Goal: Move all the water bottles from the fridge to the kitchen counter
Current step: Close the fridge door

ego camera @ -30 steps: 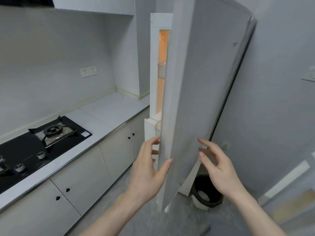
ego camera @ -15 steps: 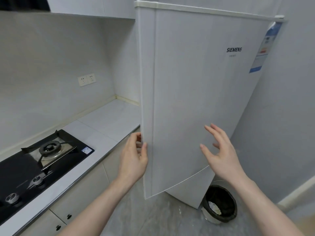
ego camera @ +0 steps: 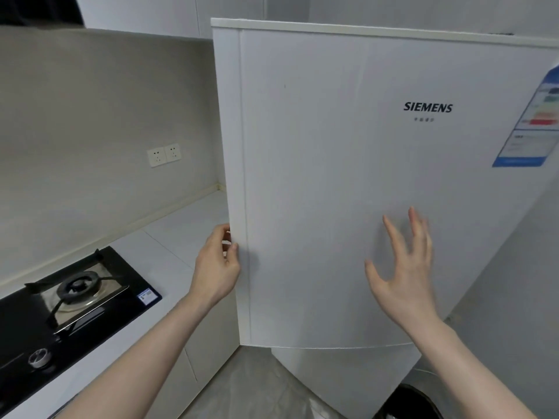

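Observation:
The white fridge door (ego camera: 332, 182) fills the middle of the view, turned almost flat toward me, and it hides the fridge's inside. No water bottles are visible. My left hand (ego camera: 217, 267) grips the door's left edge, fingers wrapped round it. My right hand (ego camera: 402, 267) hovers open in front of the door's face, fingers spread, holding nothing. The pale kitchen counter (ego camera: 181, 237) runs along the wall to the left of the fridge.
A black gas hob (ego camera: 69, 300) is set into the counter at the left. A double wall socket (ego camera: 164, 154) sits above the counter. A black bin (ego camera: 405, 403) stands on the floor by the fridge's lower right. White cabinets (ego camera: 208, 343) line the counter's front.
The fridge door has swung from wide open to nearly closed, covering the lit interior. My left hand stayed on its edge and my right hand rose in front of its face.

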`<control>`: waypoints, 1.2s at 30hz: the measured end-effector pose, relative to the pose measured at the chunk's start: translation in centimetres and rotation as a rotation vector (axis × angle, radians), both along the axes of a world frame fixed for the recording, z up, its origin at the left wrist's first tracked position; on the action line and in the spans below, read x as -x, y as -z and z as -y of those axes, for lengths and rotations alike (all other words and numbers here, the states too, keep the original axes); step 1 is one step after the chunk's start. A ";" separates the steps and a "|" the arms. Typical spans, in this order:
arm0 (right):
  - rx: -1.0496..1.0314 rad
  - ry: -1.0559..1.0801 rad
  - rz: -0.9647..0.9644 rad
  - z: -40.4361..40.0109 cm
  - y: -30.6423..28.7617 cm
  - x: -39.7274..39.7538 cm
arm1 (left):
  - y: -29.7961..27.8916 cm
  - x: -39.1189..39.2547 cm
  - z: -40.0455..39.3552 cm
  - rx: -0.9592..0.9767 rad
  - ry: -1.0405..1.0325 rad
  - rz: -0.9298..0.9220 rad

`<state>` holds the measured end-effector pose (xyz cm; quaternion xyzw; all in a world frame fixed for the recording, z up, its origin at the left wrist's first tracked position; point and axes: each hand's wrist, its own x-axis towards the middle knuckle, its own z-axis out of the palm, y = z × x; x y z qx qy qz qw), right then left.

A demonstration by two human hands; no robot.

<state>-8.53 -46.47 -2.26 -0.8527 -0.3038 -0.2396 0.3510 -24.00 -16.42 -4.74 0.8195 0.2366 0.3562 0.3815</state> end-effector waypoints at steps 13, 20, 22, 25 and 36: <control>0.104 0.133 0.037 -6.3 1.1 -6.9 | -0.7 -12.9 -8.3 0.095 0.072 -0.058; 0.151 0.279 0.022 -9.6 1.4 -9.3 | -1.0 -19.7 -11.9 0.090 0.188 -0.068; 0.166 0.322 0.015 -10.4 1.4 -10.0 | -0.9 -21.5 -12.9 0.087 0.223 -0.076; 0.180 0.367 -0.001 -11.2 1.4 -10.7 | -0.7 -23.7 -14.0 0.083 0.273 -0.085; 0.227 0.481 -0.035 -13.2 1.2 -12.9 | -0.6 -30.1 -16.5 0.013 0.358 -0.122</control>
